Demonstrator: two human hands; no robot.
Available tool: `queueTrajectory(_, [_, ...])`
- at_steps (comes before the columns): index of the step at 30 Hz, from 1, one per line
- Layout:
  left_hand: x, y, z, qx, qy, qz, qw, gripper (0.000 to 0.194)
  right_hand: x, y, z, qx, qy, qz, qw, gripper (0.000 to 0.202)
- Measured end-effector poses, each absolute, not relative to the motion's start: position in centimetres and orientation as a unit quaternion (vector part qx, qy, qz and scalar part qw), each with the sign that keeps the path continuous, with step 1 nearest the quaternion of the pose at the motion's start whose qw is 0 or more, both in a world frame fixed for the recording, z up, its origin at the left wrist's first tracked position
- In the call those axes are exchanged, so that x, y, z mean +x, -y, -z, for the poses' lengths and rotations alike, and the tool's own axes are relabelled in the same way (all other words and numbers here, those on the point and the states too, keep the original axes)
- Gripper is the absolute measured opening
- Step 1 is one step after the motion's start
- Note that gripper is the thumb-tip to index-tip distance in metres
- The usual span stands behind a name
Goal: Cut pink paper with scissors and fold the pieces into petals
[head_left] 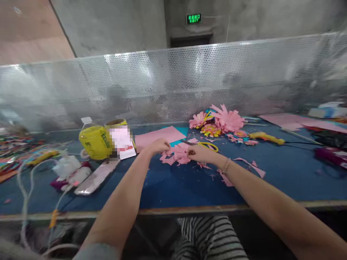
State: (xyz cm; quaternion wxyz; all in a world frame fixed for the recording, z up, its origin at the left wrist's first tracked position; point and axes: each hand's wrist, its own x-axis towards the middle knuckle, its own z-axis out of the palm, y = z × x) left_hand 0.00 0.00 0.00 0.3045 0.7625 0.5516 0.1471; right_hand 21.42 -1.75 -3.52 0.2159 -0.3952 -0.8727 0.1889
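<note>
A pink paper flower [181, 153] with fringed strips lies between my hands on the blue tabletop. My right hand [200, 154] has its fingers closed at the flower's right edge, gripping the paper. On the other side, my left hand [162, 146] is closed in a pinch beside the flower's left edge; what its fingertips hold is too small to make out. Scissors with yellow handles [210, 146] lie just behind my right hand. Pink paper scraps [168, 160] are scattered about the flower. Behind my left hand, a pink paper sheet [159, 139] overlaps a blue sheet [182, 131].
Finished-looking paper flowers [227, 120] stand at the back, with a yellow glue gun [267, 137] to their right. A yellow-labelled bottle [94, 141], a propped phone [123, 142] and a power strip [97, 177] occupy the left. A perforated metal screen [151, 86] closes the back.
</note>
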Motion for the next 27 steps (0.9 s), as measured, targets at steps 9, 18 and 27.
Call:
queueTrajectory(9, [3.5, 2.3, 0.4, 0.702, -0.472, -0.243, 0.475, 0.026, 20.4, 1.7, 3.0, -0.392, 0.793, -0.33, 0.331, 0.004])
queueTrajectory(18, [2.4, 1.8, 0.0, 0.741, -0.513, -0.237, 0.363, 0.017, 21.1, 0.9, 3.1, -0.445, 0.824, -0.16, 0.312, 0.015])
queueTrajectory(27, [-1.8, 0.7, -1.0, 0.698, -0.693, 0.064, 0.166, 0.012, 23.3, -0.3, 4.8, -0.527, 0.838, 0.051, 0.129, 0.025])
